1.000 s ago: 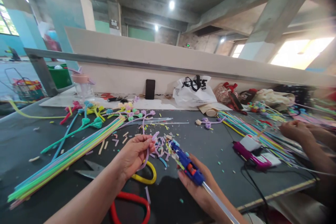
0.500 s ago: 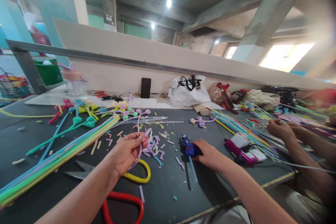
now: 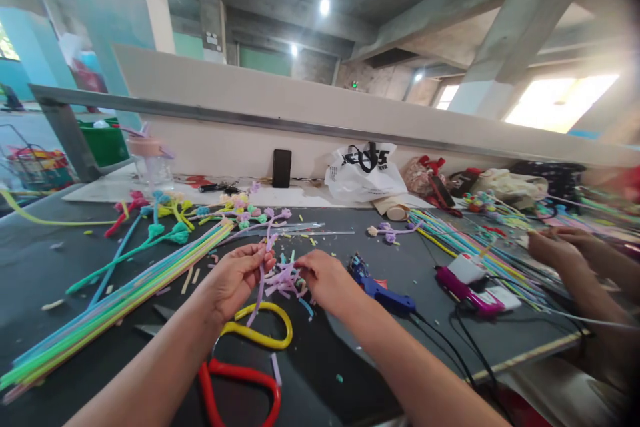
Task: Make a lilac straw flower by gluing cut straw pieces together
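Observation:
My left hand (image 3: 240, 278) is closed around a lilac pipe cleaner (image 3: 261, 290), whose lower end hangs below the fingers. My right hand (image 3: 327, 283) reaches into a heap of short lilac pipe-cleaner pieces (image 3: 283, 280); its fingers are bent together at the heap's right edge, and what they pinch is hidden. Right of that hand, a blue glue gun (image 3: 390, 295) rests on the table, nobody holding it. Under my left forearm lie large scissors with one yellow handle (image 3: 286, 330) and one red handle (image 3: 275, 387).
Long pastel pipe cleaners (image 3: 145, 300) lie bundled at left, near finished pipe-cleaner flowers (image 3: 165, 233). Clear glue sticks (image 3: 305, 229) lie behind the heap. A phone (image 3: 282, 169) leans on the partition. A magenta glue gun (image 3: 467, 291) and a co-worker's hands (image 3: 560, 250) are at right.
My right hand has let go of the blue glue gun, now lying on the table, and moved left to the lilac pieces. My left hand still holds the pipe cleaner.

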Demonstrator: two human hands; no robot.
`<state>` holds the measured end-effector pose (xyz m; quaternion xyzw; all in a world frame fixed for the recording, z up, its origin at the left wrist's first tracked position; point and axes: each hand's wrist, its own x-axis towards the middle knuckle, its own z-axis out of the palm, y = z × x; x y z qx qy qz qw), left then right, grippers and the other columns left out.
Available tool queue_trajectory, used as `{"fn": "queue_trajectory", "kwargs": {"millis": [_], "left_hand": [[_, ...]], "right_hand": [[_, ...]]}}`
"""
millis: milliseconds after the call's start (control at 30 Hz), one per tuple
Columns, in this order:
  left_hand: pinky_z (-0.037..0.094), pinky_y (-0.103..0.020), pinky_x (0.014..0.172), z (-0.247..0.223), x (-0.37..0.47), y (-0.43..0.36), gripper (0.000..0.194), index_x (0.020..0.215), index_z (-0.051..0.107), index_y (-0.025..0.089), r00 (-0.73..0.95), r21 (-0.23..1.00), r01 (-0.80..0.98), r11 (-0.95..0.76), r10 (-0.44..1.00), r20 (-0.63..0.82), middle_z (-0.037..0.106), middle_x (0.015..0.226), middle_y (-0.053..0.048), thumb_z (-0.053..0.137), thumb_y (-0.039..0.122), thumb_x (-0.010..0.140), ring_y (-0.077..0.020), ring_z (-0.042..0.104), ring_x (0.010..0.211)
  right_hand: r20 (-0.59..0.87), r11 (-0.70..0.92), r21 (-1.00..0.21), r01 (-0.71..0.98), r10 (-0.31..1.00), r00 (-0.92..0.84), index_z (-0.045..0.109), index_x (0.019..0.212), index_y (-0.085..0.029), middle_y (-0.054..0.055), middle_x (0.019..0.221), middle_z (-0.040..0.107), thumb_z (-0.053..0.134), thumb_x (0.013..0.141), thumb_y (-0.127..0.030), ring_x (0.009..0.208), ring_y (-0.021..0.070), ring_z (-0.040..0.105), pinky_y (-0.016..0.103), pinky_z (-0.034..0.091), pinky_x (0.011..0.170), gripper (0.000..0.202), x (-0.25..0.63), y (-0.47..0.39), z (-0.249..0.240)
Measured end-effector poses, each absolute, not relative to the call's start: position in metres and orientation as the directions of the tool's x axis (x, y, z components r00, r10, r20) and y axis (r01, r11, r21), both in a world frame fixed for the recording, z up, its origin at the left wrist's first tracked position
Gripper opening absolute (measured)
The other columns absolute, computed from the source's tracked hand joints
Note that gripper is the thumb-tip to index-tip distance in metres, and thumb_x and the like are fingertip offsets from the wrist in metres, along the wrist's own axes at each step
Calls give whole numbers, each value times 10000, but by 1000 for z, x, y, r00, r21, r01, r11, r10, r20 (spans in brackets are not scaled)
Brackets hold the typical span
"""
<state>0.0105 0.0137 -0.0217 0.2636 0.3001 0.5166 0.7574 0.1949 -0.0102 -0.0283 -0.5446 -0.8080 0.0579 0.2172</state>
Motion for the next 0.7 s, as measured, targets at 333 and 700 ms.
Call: {"fn": "queue_trajectory", "kwargs": {"millis": [333, 700], "left_hand": [[534, -171, 555, -27, 14, 11, 164, 695, 617, 59, 290, 721, -591, 363, 929, -230, 639, 676, -72, 504, -46, 750, -81, 604, 527], [504, -194, 510, -35, 19, 12, 73, 751, 604, 91, 348, 779, -485, 398, 905, -245, 621, 736, -54, 558, 34, 750, -76, 568, 507]], "right_hand": [[321, 464, -369, 805, 877, -359, 675, 798, -198, 34, 776, 644, 516, 745, -73, 776, 145, 573, 242, 413, 731, 209, 195, 11, -55], [270, 286, -674, 681, 954, -134, 654, 843, -200, 1, 737, 663, 531, 734, -127, 674, 123, 586, 217, 437, 627, 180, 203, 6, -44]]}}
